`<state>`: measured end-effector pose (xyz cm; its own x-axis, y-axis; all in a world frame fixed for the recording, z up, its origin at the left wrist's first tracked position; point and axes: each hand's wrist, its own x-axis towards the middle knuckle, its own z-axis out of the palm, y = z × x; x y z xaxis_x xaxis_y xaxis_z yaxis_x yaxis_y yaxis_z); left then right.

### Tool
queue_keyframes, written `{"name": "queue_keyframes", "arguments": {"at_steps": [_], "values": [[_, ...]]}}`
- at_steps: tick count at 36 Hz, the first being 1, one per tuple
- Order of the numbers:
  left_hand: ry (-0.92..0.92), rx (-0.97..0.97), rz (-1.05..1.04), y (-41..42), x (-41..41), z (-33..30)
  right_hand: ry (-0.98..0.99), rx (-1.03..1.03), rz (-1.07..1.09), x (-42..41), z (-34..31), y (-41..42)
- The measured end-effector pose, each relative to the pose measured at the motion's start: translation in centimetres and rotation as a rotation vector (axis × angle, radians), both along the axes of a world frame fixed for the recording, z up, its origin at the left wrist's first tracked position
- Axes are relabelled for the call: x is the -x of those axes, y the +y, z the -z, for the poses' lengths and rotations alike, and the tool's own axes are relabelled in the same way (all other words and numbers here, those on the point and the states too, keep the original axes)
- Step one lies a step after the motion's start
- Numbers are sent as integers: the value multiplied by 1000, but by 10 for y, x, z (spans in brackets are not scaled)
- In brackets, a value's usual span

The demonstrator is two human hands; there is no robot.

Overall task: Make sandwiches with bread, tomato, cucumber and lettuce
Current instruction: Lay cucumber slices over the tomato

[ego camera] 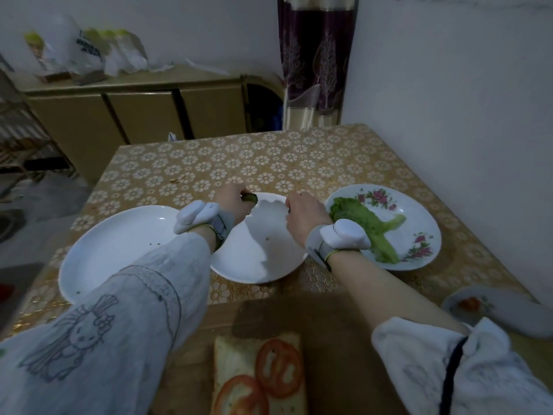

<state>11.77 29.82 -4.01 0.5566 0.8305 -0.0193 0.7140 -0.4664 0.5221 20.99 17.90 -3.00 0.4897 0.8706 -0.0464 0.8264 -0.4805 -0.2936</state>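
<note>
My left hand (pixel 232 202) pinches a dark green cucumber piece (pixel 250 198) over the far rim of the middle white plate (pixel 260 265). Over the same plate, my right hand (pixel 305 215) is curled round a small dark thing (pixel 289 209) that looks like a knife handle; the rest of it is hidden. A bread slice (pixel 236 354) carrying two tomato slices (pixel 279 366) lies on the wooden board (pixel 335 339) at the near edge. A lettuce leaf (pixel 371 223) rests on the floral plate (pixel 419 214) to the right.
An empty white plate (pixel 119 241) sits at the left. A small plate (pixel 502 310) with a tomato bit (pixel 469 304) is at the near right. The table (pixel 269 163) stands against the right wall. A cabinet (pixel 134 112) with bags on it is behind.
</note>
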Motion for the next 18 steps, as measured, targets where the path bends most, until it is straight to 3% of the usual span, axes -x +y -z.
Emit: {"name": "queue_keyframes", "arguments": {"at_steps": [18], "values": [[-42, 362, 68, -120, 93, -39, 212, -47, -15, 82, -45, -100]]}}
